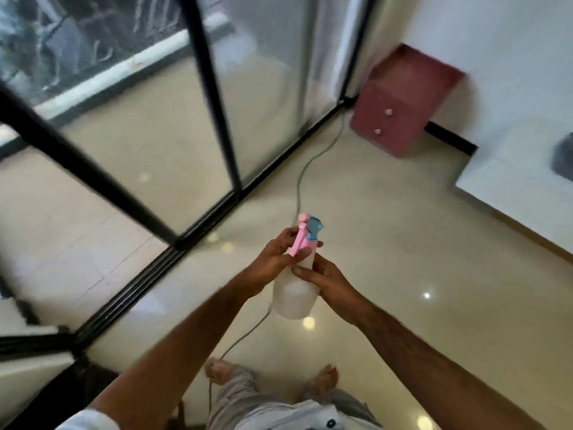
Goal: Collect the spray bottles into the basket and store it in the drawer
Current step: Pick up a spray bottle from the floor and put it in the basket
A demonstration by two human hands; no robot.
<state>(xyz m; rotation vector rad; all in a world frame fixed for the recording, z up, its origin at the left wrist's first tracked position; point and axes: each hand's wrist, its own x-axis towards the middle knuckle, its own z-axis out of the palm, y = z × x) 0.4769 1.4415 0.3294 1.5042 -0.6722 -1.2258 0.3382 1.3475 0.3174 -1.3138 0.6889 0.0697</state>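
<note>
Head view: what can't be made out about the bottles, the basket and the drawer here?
- Bottle count: pink and blue spray heads overlap; both hands cover the necks, so one white body or two is unclear.
- Basket: not in view.
- Pink cabinet: motion-blurred; drawer seams unreadable.
- Dark object: cut by right edge.

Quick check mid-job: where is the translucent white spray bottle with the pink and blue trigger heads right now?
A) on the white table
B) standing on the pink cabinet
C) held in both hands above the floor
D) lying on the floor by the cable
C: the translucent white spray bottle is held up over the glossy floor, left hand near its neck, right hand on its body.
</note>
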